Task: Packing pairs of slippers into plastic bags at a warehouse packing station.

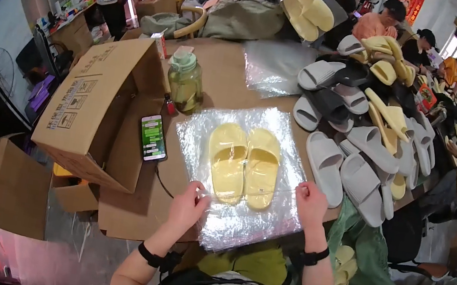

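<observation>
A pair of pale yellow slippers [230, 138] lies side by side in a clear plastic bag [285, 179], toes pointing away from me. Beneath it is a stack of shiny clear bags [246, 236] near the table's front edge. My left hand [189, 203] pinches the near left part of the bag, by the slippers' heels. On the opposite side, my right hand [311, 206] pinches the bag's near right part with closed fingers. The bag's edge stretches between both hands across the heel ends.
A cardboard box [81, 100] stands open on the left, beside a phone [153, 138], a small bottle [169, 104] and a green-lidded jar [186, 82]. Loose grey slippers [325, 169] pile up on the right. Across the table a person holds bagged yellow slippers [308, 11].
</observation>
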`<state>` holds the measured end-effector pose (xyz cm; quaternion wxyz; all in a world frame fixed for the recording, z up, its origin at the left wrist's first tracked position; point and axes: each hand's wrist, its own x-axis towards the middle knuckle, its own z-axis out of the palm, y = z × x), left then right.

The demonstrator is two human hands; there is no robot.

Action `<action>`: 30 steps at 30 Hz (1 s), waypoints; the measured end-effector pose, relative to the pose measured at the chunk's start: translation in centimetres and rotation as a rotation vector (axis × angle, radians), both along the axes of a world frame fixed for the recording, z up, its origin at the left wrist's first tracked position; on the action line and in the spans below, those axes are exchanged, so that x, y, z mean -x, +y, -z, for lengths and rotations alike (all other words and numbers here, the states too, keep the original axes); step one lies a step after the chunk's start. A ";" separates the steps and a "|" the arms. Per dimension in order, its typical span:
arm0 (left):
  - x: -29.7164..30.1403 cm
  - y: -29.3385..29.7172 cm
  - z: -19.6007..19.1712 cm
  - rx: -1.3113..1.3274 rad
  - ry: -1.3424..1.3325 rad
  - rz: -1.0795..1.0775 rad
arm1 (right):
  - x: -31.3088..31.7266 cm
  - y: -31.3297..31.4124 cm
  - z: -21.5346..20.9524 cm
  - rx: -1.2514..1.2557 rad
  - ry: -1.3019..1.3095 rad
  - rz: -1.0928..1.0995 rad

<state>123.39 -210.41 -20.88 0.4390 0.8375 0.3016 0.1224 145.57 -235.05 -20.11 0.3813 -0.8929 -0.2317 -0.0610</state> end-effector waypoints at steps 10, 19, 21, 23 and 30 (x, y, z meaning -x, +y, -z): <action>-0.8 -0.2 1.3 -0.269 -0.023 -0.084 | 5.6 7.6 -5.5 -0.172 -0.352 -0.433; 0.2 -0.8 1.8 -0.248 0.095 0.007 | 3.9 10.3 1.2 -0.042 -0.173 -0.342; 0.8 -0.8 1.4 -0.202 0.105 0.023 | 4.4 10.9 -1.1 0.138 0.024 -0.238; 1.0 -0.8 1.7 -0.233 0.112 0.019 | 4.2 12.2 -1.4 0.181 -0.034 -0.249; 0.9 -0.5 0.7 -0.168 0.129 0.077 | 2.3 15.3 1.7 0.387 -0.146 -0.142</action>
